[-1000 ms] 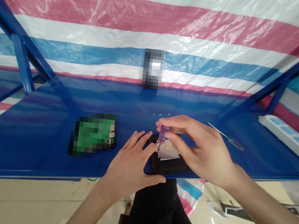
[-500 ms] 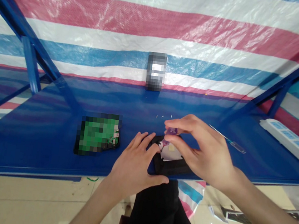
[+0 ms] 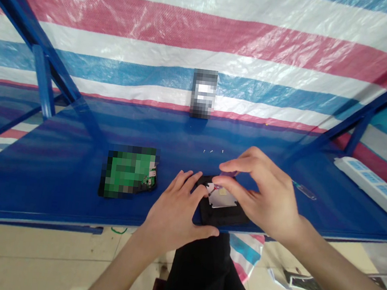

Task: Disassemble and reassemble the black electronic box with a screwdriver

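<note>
My right hand point(image 3: 268, 193) pinches the purple handle of a small screwdriver point(image 3: 229, 173) between thumb and fingers. Its tip points down at the silvery metal plate point(image 3: 221, 201) set in a black casing point(image 3: 223, 217); the exact contact spot is hard to make out. Against the casing's left side lies my left hand point(image 3: 174, 212), index finger bent onto the corner and thumb along the front edge, holding it. Part of the casing is hidden under both hands. Just beyond it, a few tiny screws point(image 3: 211, 151) lie on the blue table point(image 3: 61, 172).
Left of my hands is a green circuit board point(image 3: 127, 172) in a black shell, partly pixelated. A second screwdriver point(image 3: 304, 190) with a clear handle lies to the right, near a white power strip point(image 3: 376, 184). A pixelated dark object point(image 3: 202, 108) stands at the back.
My right hand has turned slightly on the screwdriver, and less of the purple handle shows. My left hand stays on the casing. The whole view has shifted a little.
</note>
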A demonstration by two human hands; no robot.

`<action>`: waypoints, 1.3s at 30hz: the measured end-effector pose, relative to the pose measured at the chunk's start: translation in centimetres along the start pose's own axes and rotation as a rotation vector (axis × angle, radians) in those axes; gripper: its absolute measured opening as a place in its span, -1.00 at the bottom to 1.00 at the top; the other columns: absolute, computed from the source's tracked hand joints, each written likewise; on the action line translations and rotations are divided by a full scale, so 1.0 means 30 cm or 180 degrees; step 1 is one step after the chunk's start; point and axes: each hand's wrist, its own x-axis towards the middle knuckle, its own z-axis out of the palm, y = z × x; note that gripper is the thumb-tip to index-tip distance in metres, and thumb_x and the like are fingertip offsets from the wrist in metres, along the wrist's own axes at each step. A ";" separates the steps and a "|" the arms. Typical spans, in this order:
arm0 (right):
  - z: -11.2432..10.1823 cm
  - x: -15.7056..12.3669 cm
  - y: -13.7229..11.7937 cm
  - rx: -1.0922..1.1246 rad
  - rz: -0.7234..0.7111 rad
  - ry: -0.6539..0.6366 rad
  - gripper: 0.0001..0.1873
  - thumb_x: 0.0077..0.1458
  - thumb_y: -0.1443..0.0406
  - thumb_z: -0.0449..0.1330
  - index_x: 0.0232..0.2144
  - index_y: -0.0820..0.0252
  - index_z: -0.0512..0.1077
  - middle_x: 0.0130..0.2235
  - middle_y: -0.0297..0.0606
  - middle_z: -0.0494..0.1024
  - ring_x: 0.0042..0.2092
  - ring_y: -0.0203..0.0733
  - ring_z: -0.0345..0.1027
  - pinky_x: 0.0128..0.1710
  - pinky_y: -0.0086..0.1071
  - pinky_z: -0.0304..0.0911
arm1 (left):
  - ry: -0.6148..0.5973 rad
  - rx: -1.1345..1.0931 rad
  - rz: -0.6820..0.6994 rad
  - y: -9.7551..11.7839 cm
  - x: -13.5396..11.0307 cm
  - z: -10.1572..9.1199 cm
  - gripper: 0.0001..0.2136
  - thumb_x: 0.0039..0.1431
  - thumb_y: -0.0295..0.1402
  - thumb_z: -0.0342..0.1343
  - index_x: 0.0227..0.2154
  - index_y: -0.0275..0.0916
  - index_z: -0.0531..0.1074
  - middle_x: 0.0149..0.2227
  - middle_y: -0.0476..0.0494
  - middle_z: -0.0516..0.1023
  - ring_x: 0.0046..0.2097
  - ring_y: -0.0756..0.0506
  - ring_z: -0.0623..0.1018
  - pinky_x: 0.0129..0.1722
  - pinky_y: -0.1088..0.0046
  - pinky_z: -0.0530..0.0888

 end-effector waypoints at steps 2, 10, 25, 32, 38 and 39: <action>-0.004 0.006 -0.006 -0.0002 -0.0062 -0.0023 -0.86 0.17 0.32 0.27 -0.19 0.07 0.46 -0.26 -0.22 0.60 -0.23 -0.15 0.54 -0.26 -0.31 0.49 | -0.0004 -0.0007 0.0005 -0.002 0.000 0.001 -0.40 -0.02 0.16 0.26 -0.05 -0.15 0.38 0.19 -0.29 0.39 0.33 -0.38 0.21 0.30 -0.08 0.15; -0.005 0.012 -0.023 0.0217 0.0255 -0.0232 -0.76 0.19 0.37 0.25 -0.08 0.06 0.45 -0.22 -0.28 0.62 -0.25 -0.21 0.55 -0.27 -0.41 0.48 | -0.0002 -0.0014 0.0031 0.002 -0.001 -0.004 -0.41 0.00 0.15 0.26 -0.05 -0.17 0.37 0.21 -0.31 0.37 0.33 -0.38 0.21 0.31 -0.07 0.15; -0.014 0.009 -0.025 0.0086 0.0041 -0.0093 -0.85 0.13 0.35 0.31 -0.21 0.13 0.49 -0.34 -0.27 0.57 -0.35 -0.22 0.48 -0.35 -0.38 0.45 | -0.0013 0.0063 0.0048 -0.003 -0.001 0.007 -0.31 -0.01 0.17 0.26 0.04 -0.21 0.34 0.25 -0.36 0.33 0.33 -0.40 0.22 0.31 -0.07 0.15; -0.022 0.005 -0.041 0.0078 0.0140 -0.0389 -0.76 0.22 0.46 0.17 -0.08 0.17 0.46 -0.10 -0.17 0.62 -0.10 -0.20 0.55 -0.10 -0.41 0.44 | -0.0015 0.0145 0.0060 0.002 0.001 0.002 -0.34 -0.01 0.19 0.23 -0.01 -0.21 0.37 0.24 -0.36 0.34 0.33 -0.39 0.22 0.32 -0.07 0.14; -0.015 0.009 -0.031 0.0128 0.0034 -0.0017 -0.86 0.07 0.34 0.36 -0.28 0.16 0.49 -0.38 -0.27 0.55 -0.38 -0.23 0.48 -0.39 -0.41 0.42 | 0.0061 0.0136 0.0065 -0.003 -0.003 0.011 -0.29 0.00 0.18 0.24 0.08 -0.20 0.31 0.28 -0.34 0.30 0.34 -0.39 0.21 0.31 -0.06 0.17; -0.018 0.010 -0.032 0.0153 0.0027 0.0003 -0.89 0.08 0.34 0.36 -0.31 0.17 0.49 -0.37 -0.24 0.56 -0.35 -0.21 0.50 -0.36 -0.40 0.43 | 0.0051 0.0138 0.0069 -0.003 -0.003 0.012 -0.29 0.00 0.18 0.23 0.08 -0.21 0.32 0.28 -0.35 0.30 0.33 -0.40 0.21 0.31 -0.07 0.17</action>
